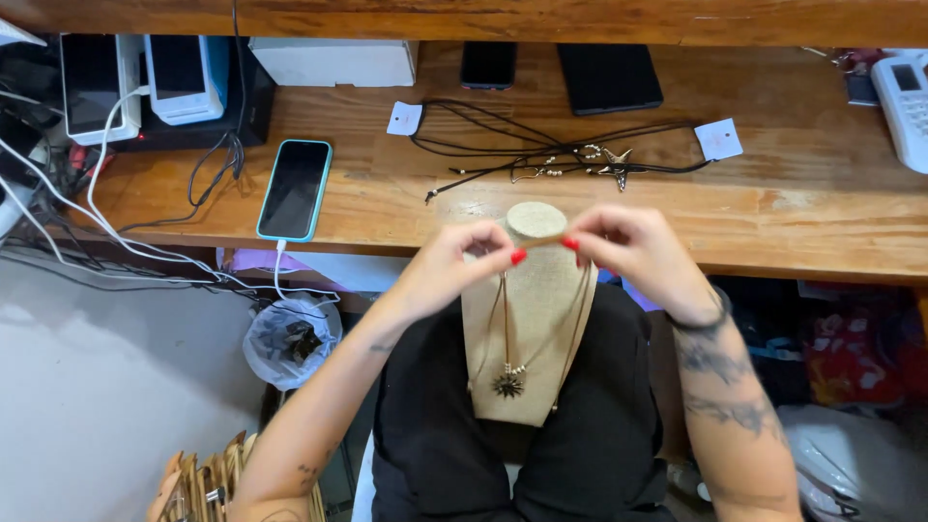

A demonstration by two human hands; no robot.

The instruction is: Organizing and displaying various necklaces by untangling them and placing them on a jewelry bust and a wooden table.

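Observation:
A beige fabric necklace bust [530,338] rests on my lap, leaning toward the wooden desk. A brown cord necklace [506,319] with a dark sun-shaped pendant [507,385] hangs down its front. My left hand [452,266] and my right hand [633,246] meet at the bust's neck, each pinching an end of the cord between thumb and finger. The cord's ends are partly hidden by my fingers.
On the wooden desk [793,213] lie black cord necklaces [561,155] with white tags, a charging phone in a blue case [295,188], two dark phones, a white box and card machines. Cables trail at left. A bagged bin [290,338] stands under the desk.

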